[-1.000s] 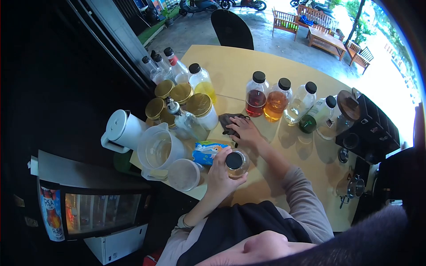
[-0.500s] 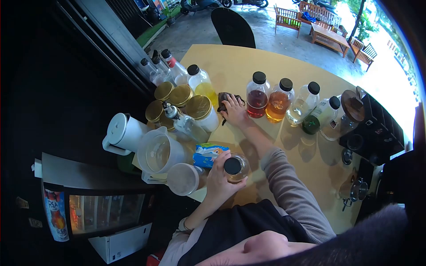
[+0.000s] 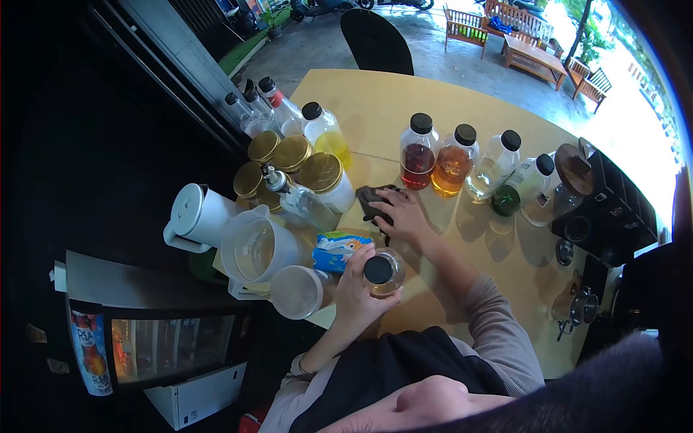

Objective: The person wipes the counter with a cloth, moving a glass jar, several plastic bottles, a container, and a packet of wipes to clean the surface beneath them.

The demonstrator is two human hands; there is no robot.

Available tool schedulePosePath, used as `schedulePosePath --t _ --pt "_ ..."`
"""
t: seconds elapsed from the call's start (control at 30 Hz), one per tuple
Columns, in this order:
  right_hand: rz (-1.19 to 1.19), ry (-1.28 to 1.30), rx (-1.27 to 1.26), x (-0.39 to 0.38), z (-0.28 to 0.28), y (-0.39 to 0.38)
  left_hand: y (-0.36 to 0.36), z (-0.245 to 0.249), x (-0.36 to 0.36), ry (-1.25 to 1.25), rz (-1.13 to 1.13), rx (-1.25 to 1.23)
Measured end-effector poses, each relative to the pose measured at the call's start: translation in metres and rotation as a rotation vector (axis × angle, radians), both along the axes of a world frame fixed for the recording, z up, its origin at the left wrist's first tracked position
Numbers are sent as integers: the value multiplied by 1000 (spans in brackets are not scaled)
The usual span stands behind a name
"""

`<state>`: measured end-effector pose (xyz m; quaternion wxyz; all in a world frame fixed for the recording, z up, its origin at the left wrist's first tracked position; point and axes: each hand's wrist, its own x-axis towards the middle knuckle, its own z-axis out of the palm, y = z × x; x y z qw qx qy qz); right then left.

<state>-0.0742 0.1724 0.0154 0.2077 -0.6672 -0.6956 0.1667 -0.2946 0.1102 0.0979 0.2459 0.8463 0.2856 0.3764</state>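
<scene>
My left hand (image 3: 361, 292) is closed around a clear round bottle (image 3: 393, 268) with a black cap, near the table's front edge. Under my right hand (image 3: 404, 216) is a crumpled dark cloth (image 3: 373, 196), held against the tabletop by the fingers. Part of the cloth is hidden beneath the palm. Between the hands and the containers on the left lies a blue soft pack (image 3: 332, 252), close to the bottle. A bottle of dark red liquid (image 3: 417, 162) and one of amber liquid (image 3: 453, 169) stand just beyond my right hand.
Gold-lidded jars (image 3: 321, 173), a pump bottle (image 3: 307, 206), a clear measuring jug (image 3: 253, 249) and a white pitcher (image 3: 198, 216) crowd the left side. A yellow-liquid bottle (image 3: 330, 144) stands behind them. Along the right are a green-bottomed bottle (image 3: 509, 198) and a black rack (image 3: 613, 206).
My right hand has slid the dark cloth toward me and slightly right, away from the yellow-liquid bottle. My left hand and its bottle stay in place.
</scene>
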Motion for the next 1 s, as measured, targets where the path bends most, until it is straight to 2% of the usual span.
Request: schedulePosePath --t 0.07,0.17,0.33,0.4,0.47,0.57,0.73,0.8,0.87,0.93,1.0 --pt "87 -215 353 3 -23 2 1 -2 1 1 -1 0" --pt "64 -133 201 -1 -52 19 3 -5 0 -7 -11 8" --pt "-75 -162 285 -6 -61 67 3 -5 0 -7 -16 5" --pt "-171 -259 304 -6 -63 90 3 -5 0 -22 -22 2" --pt "-177 -241 312 -4 -59 104 3 -2 1 -29 -25 -1" --pt "-226 -205 204 1 -58 123 2 -2 0 -31 -20 -22" --pt "-295 -224 218 -8 -55 141 1 -1 0 -2 0 15" --pt "-485 -361 72 -23 -54 151 0 -1 0 17 12 -14" --pt "-495 -372 59 -25 -51 155 -1 1 1 18 21 -8" --pt "-507 -379 -102 -26 -48 155 -1 2 0 17 24 -7" --pt "-500 -369 -129 -26 -46 144 -2 1 0 8 31 -10"
